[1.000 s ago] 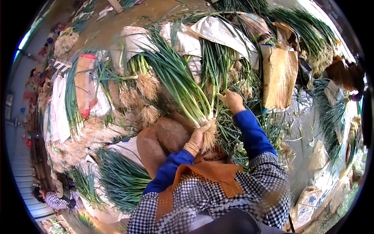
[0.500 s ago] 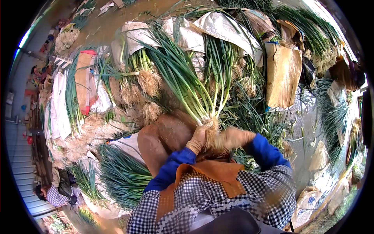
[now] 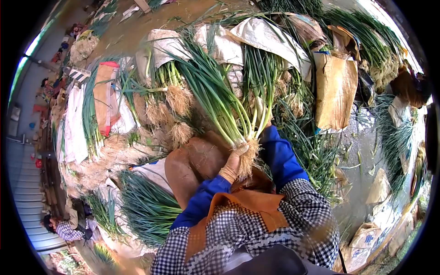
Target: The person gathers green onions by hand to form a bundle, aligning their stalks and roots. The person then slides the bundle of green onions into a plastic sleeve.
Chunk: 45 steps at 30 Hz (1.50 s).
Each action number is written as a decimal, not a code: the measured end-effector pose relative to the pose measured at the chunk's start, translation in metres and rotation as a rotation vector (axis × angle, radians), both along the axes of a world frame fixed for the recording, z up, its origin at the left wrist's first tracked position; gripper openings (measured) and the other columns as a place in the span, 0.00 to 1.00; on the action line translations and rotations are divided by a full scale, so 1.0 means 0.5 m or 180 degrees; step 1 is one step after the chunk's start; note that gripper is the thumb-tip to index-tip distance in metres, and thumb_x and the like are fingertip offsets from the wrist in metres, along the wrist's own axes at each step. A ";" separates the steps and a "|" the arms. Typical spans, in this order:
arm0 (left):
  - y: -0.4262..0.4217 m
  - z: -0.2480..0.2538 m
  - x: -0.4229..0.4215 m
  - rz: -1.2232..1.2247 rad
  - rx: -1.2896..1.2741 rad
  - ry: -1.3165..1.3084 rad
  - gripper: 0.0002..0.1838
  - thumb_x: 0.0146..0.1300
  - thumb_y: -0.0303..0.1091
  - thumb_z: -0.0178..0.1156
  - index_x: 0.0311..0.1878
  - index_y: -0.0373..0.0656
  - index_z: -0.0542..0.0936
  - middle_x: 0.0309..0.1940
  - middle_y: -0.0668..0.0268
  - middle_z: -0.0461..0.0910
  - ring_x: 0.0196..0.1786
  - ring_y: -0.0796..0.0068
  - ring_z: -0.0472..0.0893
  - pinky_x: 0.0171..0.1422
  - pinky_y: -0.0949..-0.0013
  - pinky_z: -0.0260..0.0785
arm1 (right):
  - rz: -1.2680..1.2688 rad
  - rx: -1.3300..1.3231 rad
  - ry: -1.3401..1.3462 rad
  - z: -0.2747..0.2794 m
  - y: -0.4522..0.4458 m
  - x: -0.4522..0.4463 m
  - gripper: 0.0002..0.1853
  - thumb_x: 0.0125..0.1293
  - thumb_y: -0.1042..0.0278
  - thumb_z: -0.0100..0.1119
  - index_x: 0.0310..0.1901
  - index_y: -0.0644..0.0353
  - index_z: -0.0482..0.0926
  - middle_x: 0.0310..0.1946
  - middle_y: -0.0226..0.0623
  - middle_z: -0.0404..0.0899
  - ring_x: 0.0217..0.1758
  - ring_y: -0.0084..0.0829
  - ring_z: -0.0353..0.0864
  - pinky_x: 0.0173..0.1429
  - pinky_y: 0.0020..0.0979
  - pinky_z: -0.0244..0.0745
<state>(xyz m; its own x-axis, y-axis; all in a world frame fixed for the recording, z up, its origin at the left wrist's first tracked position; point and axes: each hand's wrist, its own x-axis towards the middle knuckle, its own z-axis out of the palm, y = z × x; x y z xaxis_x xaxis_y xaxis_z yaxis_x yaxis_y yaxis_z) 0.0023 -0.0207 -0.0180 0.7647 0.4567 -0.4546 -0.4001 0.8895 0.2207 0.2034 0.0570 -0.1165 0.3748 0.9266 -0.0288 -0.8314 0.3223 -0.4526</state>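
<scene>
My left hand is closed round the root end of a bunch of green onions. Their white bases and pale roots hang beside its fingers, and the long green leaves fan out to the upper left. Beyond the roots reaches my right hand, by the stalks on the bunch's right side. Most of that hand is hidden by the stalks and the blue sleeve, so its fingers do not show. More green onions lie just past it, partly covered by a white sack.
Loose onion leaves litter the wet ground at right, near a brown sheet. A large pile of green onions lies at lower left. Rooted bundles lie ahead to the left. Another person is at far left.
My right hand has moved from beside the roots forward to the stalks on the bunch's right side. The left hand keeps hold of the bunch. The view has shifted slightly.
</scene>
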 end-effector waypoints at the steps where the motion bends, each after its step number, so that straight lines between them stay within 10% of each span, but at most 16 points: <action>1: -0.001 -0.008 0.002 0.0106 0.0193 0.0018 0.09 0.60 0.27 0.59 0.44 0.43 0.76 0.34 0.68 0.79 0.35 0.73 0.79 0.38 0.71 0.75 | -0.0027 0.0395 0.0120 -0.037 0.009 0.002 0.17 0.68 0.64 0.46 0.55 0.59 0.69 0.46 0.38 0.76 0.47 0.30 0.78 0.50 0.29 0.75; 8: -0.003 -0.004 0.008 0.0095 0.0183 0.0150 0.11 0.60 0.29 0.59 0.46 0.39 0.75 0.34 0.64 0.79 0.33 0.73 0.79 0.36 0.73 0.74 | 0.0368 -0.0778 -0.0592 0.007 -0.129 -0.068 0.10 0.65 0.64 0.48 0.37 0.60 0.77 0.27 0.32 0.79 0.28 0.28 0.79 0.32 0.31 0.76; 11: 0.000 -0.016 0.001 0.0139 0.0119 0.0109 0.12 0.60 0.27 0.58 0.47 0.38 0.75 0.36 0.62 0.79 0.35 0.71 0.79 0.39 0.71 0.75 | 0.1648 -0.1659 -0.4955 0.117 -0.323 -0.099 0.13 0.62 0.63 0.51 0.45 0.59 0.75 0.35 0.52 0.77 0.41 0.48 0.76 0.45 0.40 0.72; 13: -0.005 0.006 0.011 0.0213 0.0144 0.0308 0.15 0.60 0.31 0.59 0.49 0.39 0.74 0.35 0.63 0.79 0.32 0.69 0.78 0.34 0.68 0.75 | 0.3188 -0.2349 -0.4741 0.105 -0.423 -0.036 0.19 0.64 0.52 0.48 0.44 0.60 0.79 0.42 0.48 0.79 0.44 0.46 0.78 0.50 0.41 0.72; 14: -0.004 0.001 0.013 0.0205 0.0129 0.0291 0.15 0.60 0.31 0.59 0.49 0.39 0.74 0.35 0.63 0.79 0.32 0.69 0.78 0.34 0.68 0.75 | 0.3955 -0.1681 -0.6730 0.052 -0.467 0.008 0.24 0.64 0.46 0.45 0.42 0.59 0.81 0.41 0.45 0.81 0.46 0.42 0.79 0.49 0.38 0.73; 16: 0.002 -0.020 0.008 0.0256 0.0206 0.0310 0.15 0.60 0.29 0.58 0.51 0.39 0.73 0.38 0.62 0.78 0.37 0.68 0.79 0.38 0.67 0.75 | 0.4207 -0.3062 -0.7542 0.119 -0.476 0.076 0.28 0.59 0.35 0.47 0.44 0.52 0.80 0.31 0.40 0.82 0.38 0.38 0.82 0.39 0.36 0.76; 18: -0.004 -0.025 0.016 0.0403 0.0178 0.0233 0.15 0.60 0.27 0.58 0.51 0.40 0.74 0.40 0.62 0.78 0.42 0.69 0.78 0.44 0.68 0.75 | 0.1727 -0.3182 -0.7004 0.200 -0.388 0.073 0.23 0.64 0.42 0.48 0.45 0.53 0.79 0.27 0.42 0.81 0.26 0.43 0.81 0.35 0.39 0.77; 20: 0.000 0.002 0.017 0.0271 0.0262 0.0285 0.12 0.59 0.22 0.56 0.47 0.39 0.73 0.38 0.66 0.77 0.39 0.72 0.78 0.46 0.71 0.74 | 0.0668 -0.2226 -0.5684 0.325 -0.289 0.024 0.22 0.65 0.47 0.49 0.45 0.60 0.77 0.35 0.45 0.81 0.38 0.36 0.81 0.44 0.36 0.75; 26: 0.007 -0.003 0.002 0.0227 -0.0052 0.0127 0.13 0.59 0.24 0.57 0.48 0.40 0.74 0.38 0.66 0.77 0.40 0.73 0.78 0.49 0.71 0.73 | 0.2668 -0.1455 -0.5873 0.285 -0.136 0.006 0.35 0.58 0.33 0.47 0.43 0.63 0.79 0.41 0.51 0.79 0.48 0.46 0.78 0.52 0.41 0.70; 31: -0.004 -0.009 0.018 0.0574 0.0259 0.0262 0.13 0.60 0.26 0.57 0.49 0.39 0.74 0.41 0.64 0.78 0.45 0.70 0.78 0.52 0.69 0.72 | 0.1330 -0.1435 -0.5647 0.374 -0.236 -0.057 0.18 0.63 0.51 0.53 0.38 0.59 0.81 0.28 0.40 0.83 0.30 0.36 0.83 0.39 0.34 0.76; 36: 0.004 -0.023 0.013 0.0461 0.0056 0.0217 0.14 0.62 0.28 0.55 0.51 0.37 0.73 0.45 0.60 0.78 0.45 0.68 0.78 0.52 0.67 0.73 | 0.4321 -0.1212 -0.3376 0.388 -0.386 -0.049 0.16 0.63 0.52 0.58 0.38 0.57 0.82 0.25 0.30 0.79 0.25 0.21 0.73 0.31 0.25 0.71; 38: 0.008 -0.012 0.014 0.0282 -0.0043 -0.0009 0.15 0.62 0.28 0.55 0.52 0.36 0.73 0.46 0.59 0.77 0.46 0.67 0.78 0.53 0.66 0.73 | 0.3739 -0.1243 -0.5065 0.297 -0.413 0.009 0.12 0.61 0.56 0.58 0.36 0.55 0.82 0.31 0.32 0.82 0.32 0.32 0.80 0.39 0.35 0.76; 39: 0.005 -0.022 0.020 0.0427 -0.0021 0.0211 0.15 0.63 0.29 0.55 0.52 0.36 0.72 0.46 0.58 0.77 0.47 0.66 0.78 0.54 0.66 0.72 | 0.3418 -0.1405 -0.7297 0.302 -0.389 -0.006 0.11 0.61 0.57 0.56 0.38 0.53 0.82 0.39 0.37 0.82 0.40 0.37 0.81 0.45 0.35 0.76; 40: 0.007 -0.017 0.022 0.0426 -0.0027 0.0202 0.15 0.63 0.29 0.55 0.52 0.36 0.72 0.46 0.58 0.77 0.47 0.66 0.78 0.54 0.66 0.72 | 0.2278 -0.2214 -0.5529 0.400 -0.361 -0.014 0.14 0.61 0.55 0.56 0.40 0.54 0.80 0.42 0.39 0.80 0.43 0.38 0.81 0.48 0.34 0.75; 45: 0.008 0.006 0.016 0.0461 0.0127 -0.0017 0.16 0.62 0.27 0.55 0.53 0.37 0.71 0.45 0.60 0.77 0.47 0.67 0.78 0.53 0.67 0.73 | 0.0561 -0.1440 -0.6732 0.369 -0.232 -0.013 0.19 0.53 0.51 0.62 0.41 0.55 0.76 0.29 0.39 0.78 0.34 0.40 0.80 0.36 0.36 0.74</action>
